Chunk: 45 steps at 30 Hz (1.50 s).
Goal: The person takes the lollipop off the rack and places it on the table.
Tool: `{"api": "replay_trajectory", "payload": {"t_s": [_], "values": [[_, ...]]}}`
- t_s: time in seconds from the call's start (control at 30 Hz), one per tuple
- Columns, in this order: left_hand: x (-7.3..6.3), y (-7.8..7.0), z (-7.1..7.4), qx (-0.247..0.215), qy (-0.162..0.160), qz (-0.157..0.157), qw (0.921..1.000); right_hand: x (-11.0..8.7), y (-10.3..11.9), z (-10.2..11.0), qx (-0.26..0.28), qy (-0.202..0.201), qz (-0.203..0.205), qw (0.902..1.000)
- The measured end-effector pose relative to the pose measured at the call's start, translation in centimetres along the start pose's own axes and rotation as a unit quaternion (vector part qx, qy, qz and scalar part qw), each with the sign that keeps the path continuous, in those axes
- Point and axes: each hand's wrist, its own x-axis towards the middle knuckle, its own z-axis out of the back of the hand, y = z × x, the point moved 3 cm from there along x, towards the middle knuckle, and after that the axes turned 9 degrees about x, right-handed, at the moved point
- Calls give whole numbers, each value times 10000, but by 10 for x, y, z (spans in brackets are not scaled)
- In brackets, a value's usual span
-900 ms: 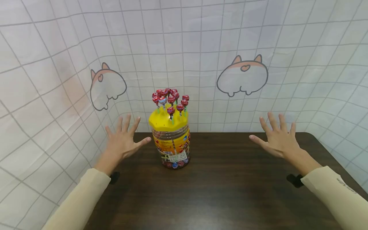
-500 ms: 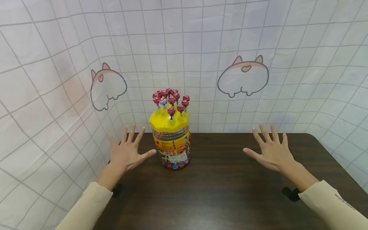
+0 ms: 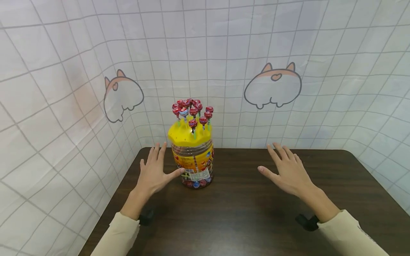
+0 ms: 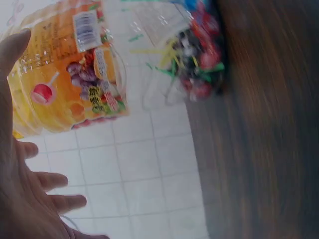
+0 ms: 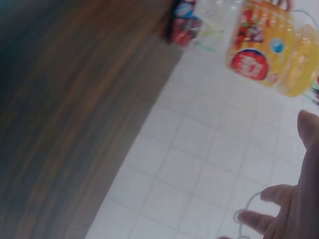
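Both hands have come inward and the gap between them has narrowed, with the jar (image 3: pixel 193 160) standing where it stood, upright. Taking the jar as the clock's centre in the head view, the left hand (image 3: pixel 153 176) is at 8 o'clock, its thumb now crossing the front of the label; whether it touches, I cannot tell. The right hand (image 3: pixel 289 174) is at about 4 o'clock, well apart from the jar, over bare worktop (image 3: pixel 243 213). Both are spread, fingers straight and parted, gripping nothing. For the work in hand, this looks like an approach only: the left seems nearly within reach, the right appears to have further to go.

At 12 o'clock, a cluster of lollipops (image 3: pixel 193 123) stands in the yellow lid (image 3: pixel 179 135); more sweets (image 3: pixel 198 184) lie at the jar's base, seen through its clear wall.

The worktop is dark wood-grain, with rounded far corners and a soft sheen toward 6 o'clock. Beyond its far edge rises a white backdrop (image 3: pixel 224 71) ruled with grey squares, wrapping round both sides. It bears two cartoon animal drawings, at 10 o'clock (image 3: pixel 124 97) and 2 o'clock.
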Motion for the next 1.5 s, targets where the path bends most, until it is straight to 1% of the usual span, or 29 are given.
{"api": "replay_trajectory", "payload": {"t_s": [0.1,0.17,0.23,0.3,0.4,0.5,0.6,0.73,0.8,0.9,1.03,1.2,1.27,1.37,1.5], "values": [[3,-3,-5,-777,-96,-31,9969,4,9,1,399,-179,181,9989],[6,-5,-10,-1278,-121,-24,9917,7,16,2,618,-265,275,9974],[9,-6,-15,-1808,-134,26,9834,11,22,3,823,-325,329,9955],[12,-7,-21,-2292,-162,49,9732,16,28,4,1056,-382,353,9930],[17,-9,-30,-2950,-233,20,9552,23,35,5,1437,-511,412,9874],[21,-12,-38,-3401,-250,-68,9400,32,41,6,1837,-634,516,9796],[26,-15,-44,-3845,-220,-175,9227,45,49,8,2326,-687,628,9681],[31,-18,-51,-4382,-159,-279,8983,64,59,8,3028,-635,707,9483],[32,-18,-54,-4554,-157,-313,8896,75,63,7,3287,-600,733,9397],[34,-17,-56,-4675,-181,-350,8831,90,70,5,3525,-575,743,9311],[36,-16,-58,-4809,-178,-436,8755,109,77,3,3701,-574,683,9247],[37,-14,-61,-5013,-130,-585,8632,126,86,3,4008,-516,629,9125],[38,-12,-62,-5079,-112,-677,8587,131,90,2,4081,-533,641,9091],[38,-10,-64,-5098,-80,-748,8570,139,94,1,4188,-573,702,9035],[39,-7,-65,-5111,12,-795,8559,148,98,-1,4450,-581,797,8901]]}}
